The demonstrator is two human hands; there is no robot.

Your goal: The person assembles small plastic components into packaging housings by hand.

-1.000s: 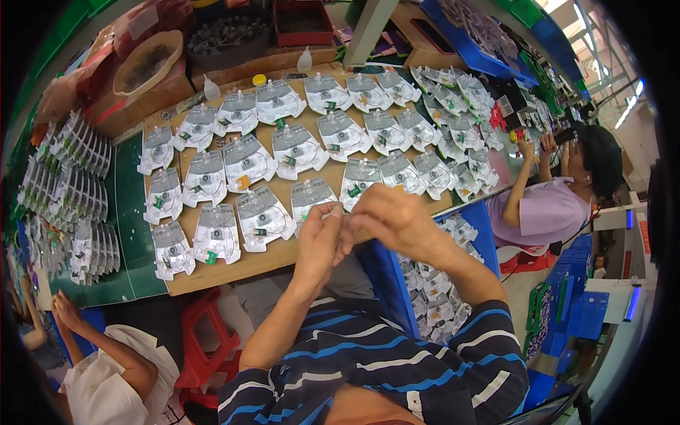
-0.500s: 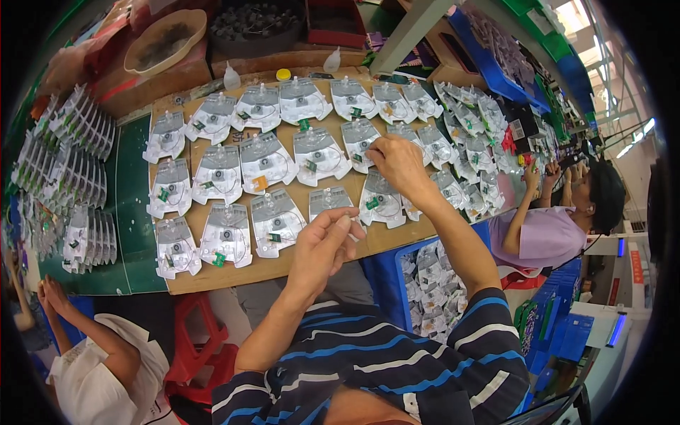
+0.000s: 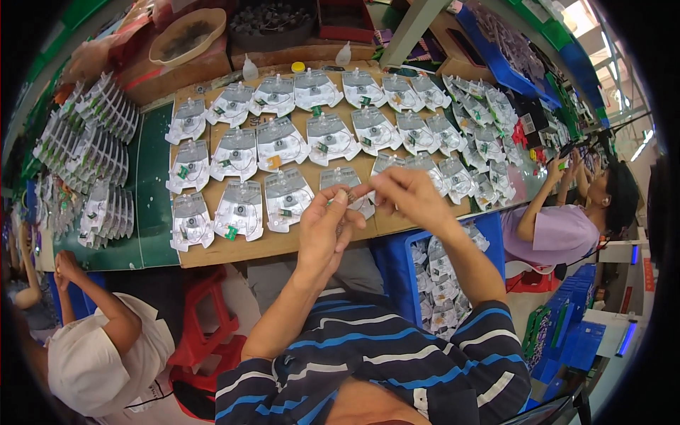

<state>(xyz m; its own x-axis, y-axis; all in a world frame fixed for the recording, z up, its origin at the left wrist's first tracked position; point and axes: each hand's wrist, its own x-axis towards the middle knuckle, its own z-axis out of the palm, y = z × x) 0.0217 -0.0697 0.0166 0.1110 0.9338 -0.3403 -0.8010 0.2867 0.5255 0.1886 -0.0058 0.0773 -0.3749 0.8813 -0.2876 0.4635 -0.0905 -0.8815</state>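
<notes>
My left hand is closed at the front edge of the board, fingers curled up, with a small brownish coil-like piece showing at its thumb and fingertips. The fingers of my right hand are pinched together right beside it; whatever they hold is too small to make out. Beneath and behind both hands lie rows of grey-and-white fan-shaped plastic housings on a brown cardboard sheet. Many carry thin wires and a small green circuit board. My hands partly cover the housings in the front row.
Stacked housings stand at the left on a green tabletop. A blue crate of housings sits below the table's front edge. Squeeze bottles, a beige bowl and a black basin are behind. Co-workers sit at both sides.
My right hand has come back from the middle-row housings toward me and now meets my left hand's fingertips. The left hand stays closed in nearly the same place. The view has shifted slightly.
</notes>
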